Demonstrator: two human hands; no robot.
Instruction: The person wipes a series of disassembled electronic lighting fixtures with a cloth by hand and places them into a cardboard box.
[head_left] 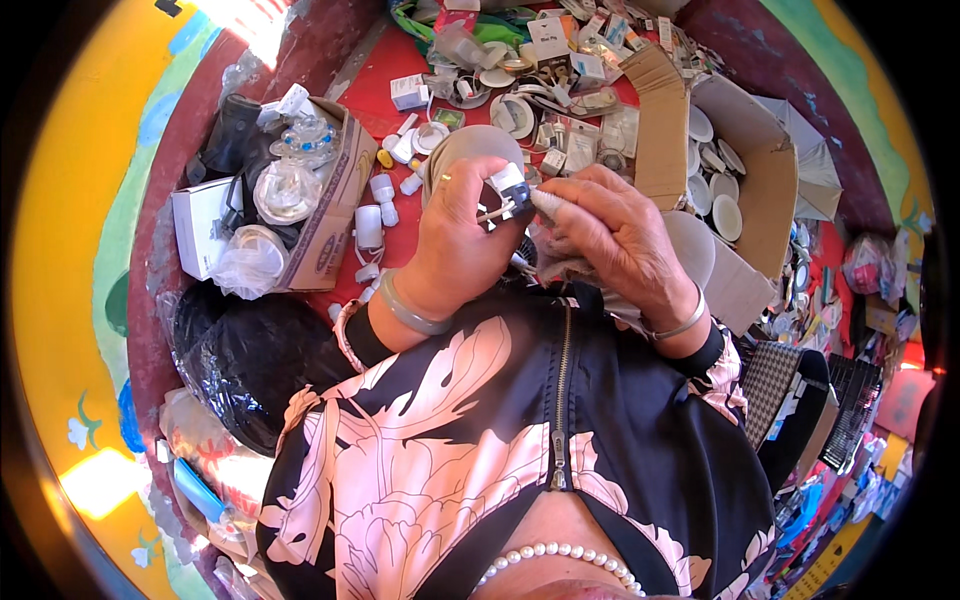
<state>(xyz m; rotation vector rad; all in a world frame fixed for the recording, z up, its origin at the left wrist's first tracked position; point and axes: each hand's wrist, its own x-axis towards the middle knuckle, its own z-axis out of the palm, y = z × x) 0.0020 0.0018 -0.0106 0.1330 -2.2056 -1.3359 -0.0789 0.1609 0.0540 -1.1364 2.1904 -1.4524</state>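
Note:
In front of my chest, my left hand (455, 240) is closed round a small white and black electrical piece (515, 190) with a short pale cord (493, 214). Its exact kind is too small to make out. My right hand (625, 235) grips a greyish-white cloth (565, 262), part of it bunched over the fingertips. The covered fingertips press against the black side of the piece. Beyond my hands, white round lamp fittings (513, 116) and small boxes lie heaped on a red sheet (375, 92).
On the left stands a carton (335, 195) of bagged fittings, beside a black plastic bag (245, 360). White cylindrical fittings (369, 227) lie near my left hand. An open cardboard box (765, 170) at right holds white discs (727, 215). Loose goods (805, 300) spread along the right.

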